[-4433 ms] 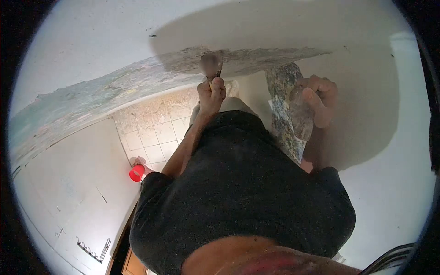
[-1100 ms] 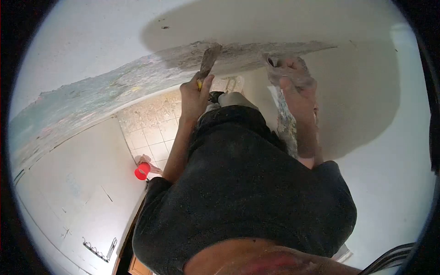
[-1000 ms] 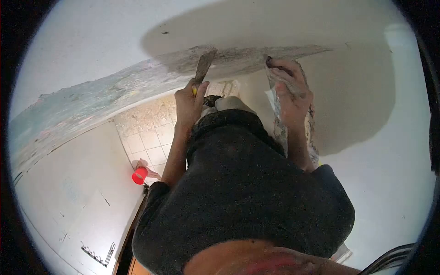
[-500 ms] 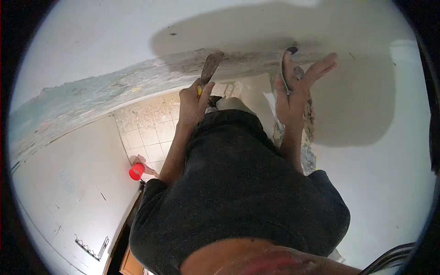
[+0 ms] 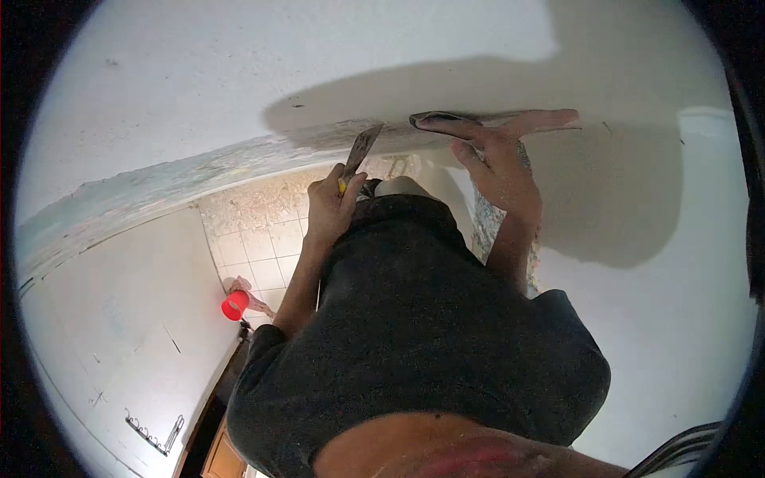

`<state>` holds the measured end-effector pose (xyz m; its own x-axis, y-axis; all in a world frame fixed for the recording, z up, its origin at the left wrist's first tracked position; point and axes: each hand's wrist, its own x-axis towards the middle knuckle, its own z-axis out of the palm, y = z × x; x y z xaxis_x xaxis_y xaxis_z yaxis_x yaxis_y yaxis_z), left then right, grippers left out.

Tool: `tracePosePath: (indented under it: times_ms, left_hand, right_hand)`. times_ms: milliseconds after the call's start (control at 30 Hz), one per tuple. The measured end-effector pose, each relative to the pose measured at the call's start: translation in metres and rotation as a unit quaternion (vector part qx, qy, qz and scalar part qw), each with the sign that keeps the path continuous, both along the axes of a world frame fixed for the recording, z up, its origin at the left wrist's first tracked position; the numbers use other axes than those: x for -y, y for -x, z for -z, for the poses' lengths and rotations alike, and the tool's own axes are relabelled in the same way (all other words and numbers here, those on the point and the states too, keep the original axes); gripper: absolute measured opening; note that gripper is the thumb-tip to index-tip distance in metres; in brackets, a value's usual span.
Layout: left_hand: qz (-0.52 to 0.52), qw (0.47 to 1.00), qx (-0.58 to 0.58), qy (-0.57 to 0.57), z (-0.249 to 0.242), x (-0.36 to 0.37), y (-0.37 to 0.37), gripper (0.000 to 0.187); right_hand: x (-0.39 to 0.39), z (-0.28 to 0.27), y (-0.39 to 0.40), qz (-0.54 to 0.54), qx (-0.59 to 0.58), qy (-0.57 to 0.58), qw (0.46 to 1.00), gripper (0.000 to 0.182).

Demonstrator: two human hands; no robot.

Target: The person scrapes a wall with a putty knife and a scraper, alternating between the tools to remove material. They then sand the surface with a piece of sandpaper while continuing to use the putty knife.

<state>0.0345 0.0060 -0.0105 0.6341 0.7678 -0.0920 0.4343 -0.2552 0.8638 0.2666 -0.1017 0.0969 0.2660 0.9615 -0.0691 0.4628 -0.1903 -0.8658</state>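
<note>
My left hand [image 5: 327, 207] is closed around the yellow handle of a putty knife [image 5: 364, 146]. The worn metal blade points up, its tip at the rough scraped band [image 5: 183, 182] along the wall. To the right, my right hand [image 5: 508, 179] lies against the wall with a dark, curved sheet of sandpaper [image 5: 453, 115] under its fingers. The thumb and one finger point left along the sheet, while other fingers stretch to the right. How the sheet is gripped underneath is hidden.
White wall [image 5: 382, 48] spreads above and right, with a large shadow on it. Rough patches [image 5: 488, 215] run down behind my right forearm. Below left are debris-strewn floor tiles [image 5: 259, 239], a red bucket [image 5: 234, 306] and a hook rack [image 5: 151, 434].
My right hand has swung left and turned, so the sandpaper and fingers now lie along the wall band instead of pointing up. The putty knife has shifted slightly down and left.
</note>
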Motion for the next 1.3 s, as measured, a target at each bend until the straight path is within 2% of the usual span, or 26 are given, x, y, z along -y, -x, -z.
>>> tracePosePath:
  times_ms: [67,167,267,333,400,467,567,667,833,867,967,1100,1133,1300]
  left_hand:
    - [0.001,1.0,0.002,0.0,0.003,0.002,-0.004,0.032]
    - [-0.011,1.0,0.015,0.003,0.006,0.006,-0.008,0.032]
    - [-0.019,1.0,0.004,-0.007,-0.002,0.008,-0.007,0.032]
    - [-0.012,0.999,-0.037,0.014,-0.007,0.005,-0.007,0.031]
    - [-0.019,1.0,0.005,0.02,-0.001,0.01,-0.008,0.032]
    - [-0.036,0.996,0.066,0.043,0.01,0.013,-0.006,0.035]
    - [-0.018,0.997,0.051,0.05,0.027,-0.006,0.005,0.032]
    - [-0.009,0.997,0.067,0.044,0.017,-0.004,-0.006,0.035]
    - [-0.033,0.998,0.031,0.035,0.012,-0.004,0.002,0.036]
    - [-0.034,0.997,0.067,0.005,0.013,-0.001,-0.002,0.037]
    - [-0.016,0.999,0.034,0.009,0.005,-0.001,-0.007,0.037]
    - [-0.026,0.997,0.052,0.044,0.008,-0.003,0.0,0.037]
    - [0.002,0.999,0.04,0.005,-0.002,-0.002,-0.005,0.037]
    - [-0.017,0.999,0.051,0.011,0.003,-0.004,-0.007,0.034]
  right_hand:
    - [0.001,-0.006,0.002,0.016,-0.025,0.032,0.999,0.031]
    - [0.011,0.002,-0.004,-0.032,0.029,-0.032,0.999,0.031]
    - [0.026,-0.005,-0.008,-0.035,-0.018,0.088,0.995,0.029]
    - [0.038,0.007,-0.008,0.017,0.149,-0.055,0.987,0.029]
    - [0.046,0.014,-0.004,0.043,0.204,-0.153,0.966,0.03]
    - [0.052,0.007,-0.001,0.054,0.167,-0.21,0.962,0.032]
    - [0.065,-0.001,-0.005,0.059,0.144,-0.225,0.962,0.036]
    - [0.073,-0.014,-0.001,0.076,0.112,-0.228,0.964,0.045]
    - [0.078,-0.02,0.003,0.211,0.009,-0.343,0.915,0.054]
    - [0.082,-0.022,0.008,0.212,0.0,-0.351,0.912,0.054]
    - [0.09,-0.027,0.013,0.202,-0.029,-0.362,0.91,0.053]
    - [0.098,-0.028,0.02,0.192,-0.051,-0.359,0.912,0.051]
    - [0.098,-0.027,0.021,0.189,-0.058,-0.357,0.913,0.051]
    - [0.098,-0.024,0.026,0.173,-0.079,-0.351,0.917,0.051]
